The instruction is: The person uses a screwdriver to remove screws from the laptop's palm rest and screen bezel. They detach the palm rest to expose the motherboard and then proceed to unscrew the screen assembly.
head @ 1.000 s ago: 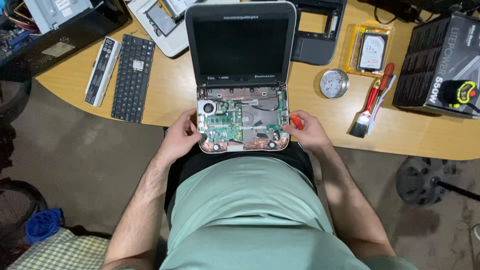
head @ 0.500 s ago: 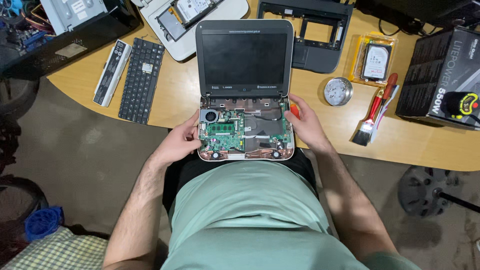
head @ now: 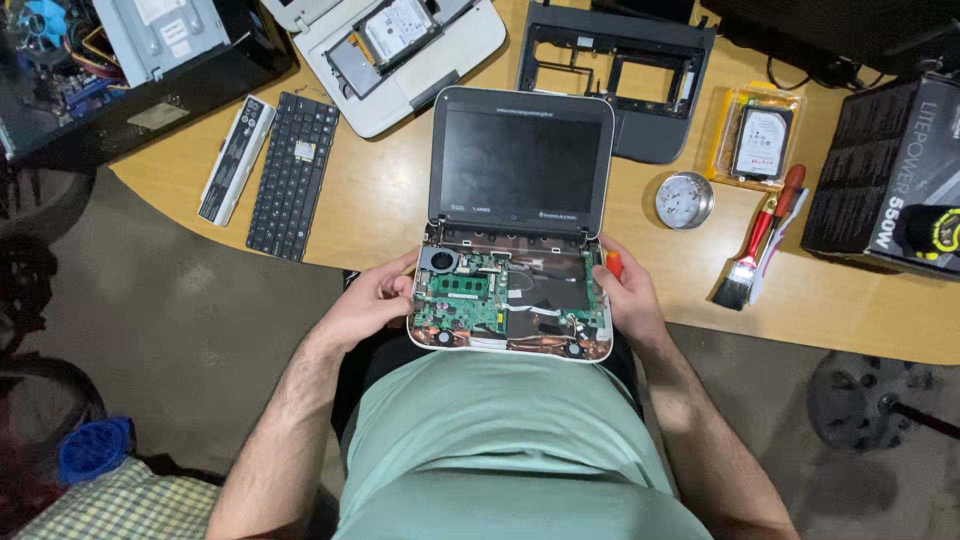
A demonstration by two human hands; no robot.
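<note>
We see a small open laptop (head: 515, 250) with its green board showing, half on the wooden desk (head: 380, 215) and half over the person's lap. The left hand (head: 375, 300) grips its left edge. The right hand (head: 630, 300) grips its right edge and also holds a red-handled screwdriver (head: 613, 263). A loose black keyboard (head: 293, 172) lies well apart.

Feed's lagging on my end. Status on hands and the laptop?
Left hand grips small opened laptop with exposed green circuit board at its left edge. Right hand grips its right edge, red-handled tool in it. Nothing over the board.
</note>
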